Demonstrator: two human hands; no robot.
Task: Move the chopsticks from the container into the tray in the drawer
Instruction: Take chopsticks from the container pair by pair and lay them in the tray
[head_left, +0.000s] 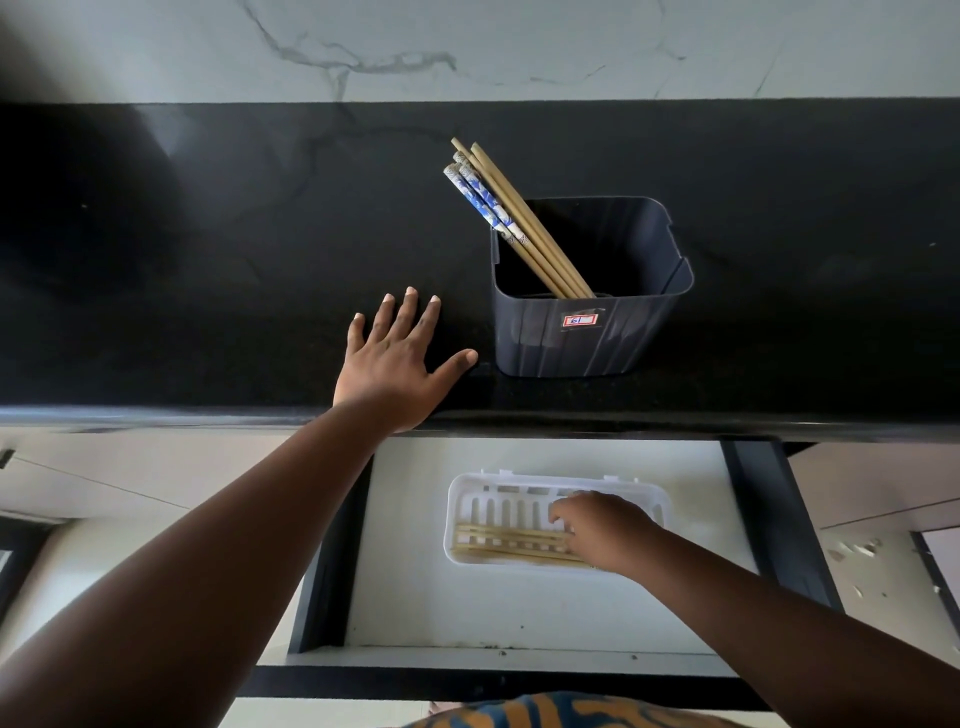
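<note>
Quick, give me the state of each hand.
Left hand: open, flat on the black counter, holding nothing.
Right hand: in the white tray at the chopsticks; grip cannot be told.

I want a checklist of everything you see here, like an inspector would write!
Surface: black countertop, bare apart from the container and a hand.
Job's things: dark container holding leaning chopsticks; white tray in the open drawer holding plain chopsticks.
Clutter: nothing seen.
Hands: left hand flat on the countertop, open; right hand in the tray on the plain chopsticks, grip unclear.
Cables: nothing seen.
Surroundings: marble wall; pale floor with specks.
</note>
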